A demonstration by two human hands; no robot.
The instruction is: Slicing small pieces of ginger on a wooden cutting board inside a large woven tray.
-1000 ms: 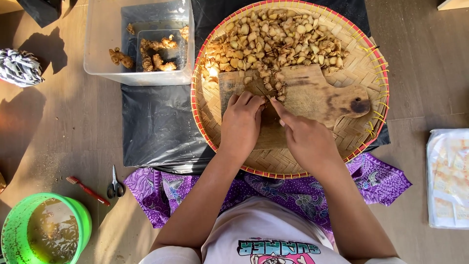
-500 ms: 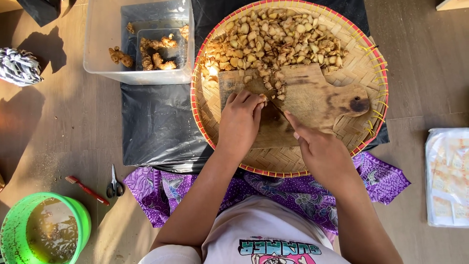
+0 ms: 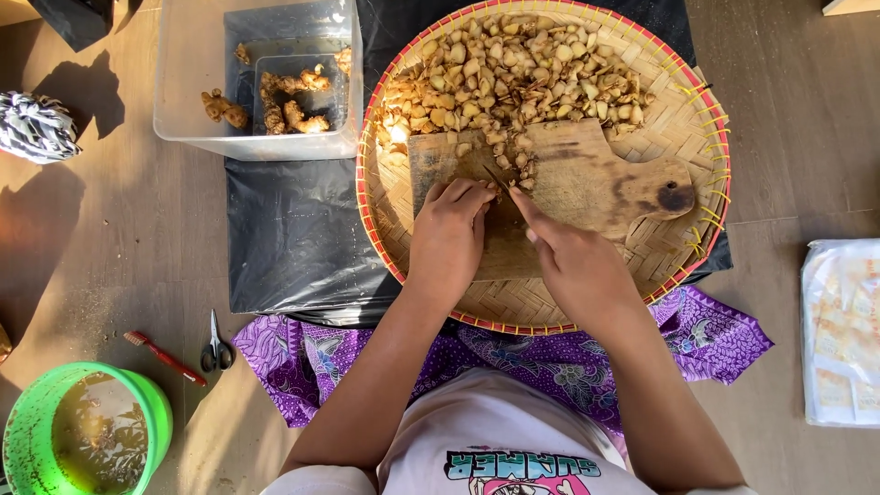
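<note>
Two hands slice ginger on a board: left hand (image 3: 449, 234) pins a piece, right hand (image 3: 573, 261) grips a knife (image 3: 500, 179); fingertips risk a nick.

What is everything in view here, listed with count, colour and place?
woven tray: one, tan with red rim, top centre
cutting board: one, brown wood, in the tray
chopped root pieces: many, pale tan, heaped at the tray's far side
clear tub: one, see-through, top left
whole roots: several, brown, inside the tub
black sheet: one, under tub and tray
purple cloth: one, patterned, near the tray's front edge
scissors: one, dark, lower left
toothbrush: one, red, beside the scissors
green bucket: one, murky water, bottom left
plastic packet: one, right edge
left hand: on the board
right hand: grips a thin blade
</note>
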